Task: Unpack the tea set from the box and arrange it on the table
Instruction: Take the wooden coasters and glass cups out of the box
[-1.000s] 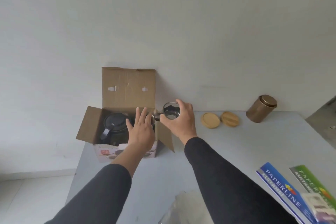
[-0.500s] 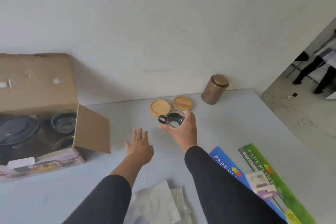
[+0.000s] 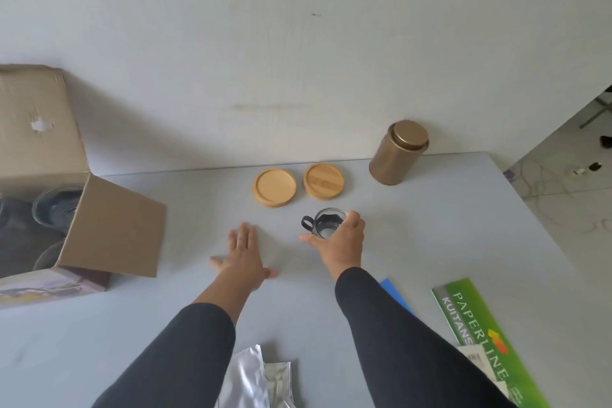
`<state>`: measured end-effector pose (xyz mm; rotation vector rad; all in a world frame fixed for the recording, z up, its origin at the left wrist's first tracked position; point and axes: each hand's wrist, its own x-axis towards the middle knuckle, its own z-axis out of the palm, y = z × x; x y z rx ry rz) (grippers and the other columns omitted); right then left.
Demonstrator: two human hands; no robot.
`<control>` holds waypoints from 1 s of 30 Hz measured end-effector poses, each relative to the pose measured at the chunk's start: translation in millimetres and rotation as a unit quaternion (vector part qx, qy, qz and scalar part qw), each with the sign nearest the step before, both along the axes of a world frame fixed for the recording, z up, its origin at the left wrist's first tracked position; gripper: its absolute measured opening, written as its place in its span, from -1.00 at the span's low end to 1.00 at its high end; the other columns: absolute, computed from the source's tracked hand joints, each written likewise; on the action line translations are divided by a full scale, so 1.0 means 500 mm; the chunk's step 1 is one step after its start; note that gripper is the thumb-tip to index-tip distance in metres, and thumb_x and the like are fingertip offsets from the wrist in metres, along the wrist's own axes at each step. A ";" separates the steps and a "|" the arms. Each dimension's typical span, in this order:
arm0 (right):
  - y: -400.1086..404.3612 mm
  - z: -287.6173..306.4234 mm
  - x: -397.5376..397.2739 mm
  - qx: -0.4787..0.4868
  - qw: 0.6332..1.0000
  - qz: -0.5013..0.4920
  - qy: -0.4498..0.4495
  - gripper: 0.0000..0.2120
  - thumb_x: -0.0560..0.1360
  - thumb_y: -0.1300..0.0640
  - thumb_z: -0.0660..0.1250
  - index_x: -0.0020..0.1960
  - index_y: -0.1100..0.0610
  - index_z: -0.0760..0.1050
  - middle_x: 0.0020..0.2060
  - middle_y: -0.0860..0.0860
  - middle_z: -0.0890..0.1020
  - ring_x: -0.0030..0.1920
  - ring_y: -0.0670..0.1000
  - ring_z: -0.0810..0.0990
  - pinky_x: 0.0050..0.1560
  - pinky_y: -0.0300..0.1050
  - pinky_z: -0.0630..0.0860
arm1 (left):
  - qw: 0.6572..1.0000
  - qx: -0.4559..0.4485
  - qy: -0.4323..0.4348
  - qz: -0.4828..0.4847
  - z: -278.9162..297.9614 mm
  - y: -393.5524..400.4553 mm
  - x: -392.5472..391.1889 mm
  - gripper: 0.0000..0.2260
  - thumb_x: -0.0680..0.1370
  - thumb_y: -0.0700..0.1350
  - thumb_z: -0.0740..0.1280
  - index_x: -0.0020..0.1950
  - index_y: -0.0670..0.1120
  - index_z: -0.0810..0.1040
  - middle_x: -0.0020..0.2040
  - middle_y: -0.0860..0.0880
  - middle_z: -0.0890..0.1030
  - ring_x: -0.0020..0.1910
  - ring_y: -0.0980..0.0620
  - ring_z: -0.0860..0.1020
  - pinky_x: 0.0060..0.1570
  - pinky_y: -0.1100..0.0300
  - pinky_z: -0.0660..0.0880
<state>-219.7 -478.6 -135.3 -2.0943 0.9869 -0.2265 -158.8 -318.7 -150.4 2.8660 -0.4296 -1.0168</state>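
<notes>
My right hand [image 3: 341, 243] grips a small glass cup [image 3: 326, 225] with a black handle that points left, low over the grey table [image 3: 447, 242], in front of two round wooden coasters [image 3: 274, 187] [image 3: 323, 180]. My left hand [image 3: 243, 255] lies flat and open on the table, left of the cup. The open cardboard box [image 3: 112, 225] stands at the left edge; inside it I see the rim of another glass cup [image 3: 56, 205] and dark shapes that I cannot make out.
A bronze tin canister [image 3: 397, 156] stands at the back right by the wall. Green and blue receipt books [image 3: 480, 334] lie at the front right. Silver foil packets [image 3: 258, 381] lie at the near edge between my arms.
My right hand carried the glass cup out of the box and rightward, down toward the table before the coasters. My left hand left the box and settled flat on the table.
</notes>
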 end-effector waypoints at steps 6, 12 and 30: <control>-0.029 -0.006 0.023 0.017 1.000 0.003 0.010 -0.12 0.18 0.00 0.63 0.29 0.24 0.21 0.26 0.14 0.33 0.28 0.17 0.36 0.25 -0.06 0.36 | 1.000 0.011 0.008 0.004 -0.002 -0.006 0.004 -0.10 0.53 0.17 0.28 0.52 -0.04 -0.36 0.52 0.06 -0.37 0.53 0.00 -0.30 0.37 -0.25 0.16; -0.036 -0.014 0.030 0.018 1.000 0.005 0.020 -0.12 0.21 0.01 0.62 0.32 0.23 0.19 0.26 0.15 0.34 0.28 0.18 0.35 0.26 -0.05 0.36 | 1.000 0.019 0.007 -0.002 -0.005 -0.002 0.005 -0.09 0.52 0.18 0.27 0.52 -0.04 -0.37 0.52 0.06 -0.38 0.53 -0.01 -0.30 0.37 -0.22 0.16; -0.009 0.068 0.036 -0.185 0.980 0.064 -0.033 -0.29 0.42 -0.11 0.37 0.46 0.11 0.20 0.28 0.18 0.34 0.29 0.20 0.32 0.16 0.08 0.40 | 0.997 -0.037 -0.049 -0.046 0.035 0.035 -0.006 -0.24 0.57 0.09 0.24 0.56 -0.11 -0.19 0.57 0.00 -0.19 0.55 -0.02 -0.20 0.50 -0.10 -0.06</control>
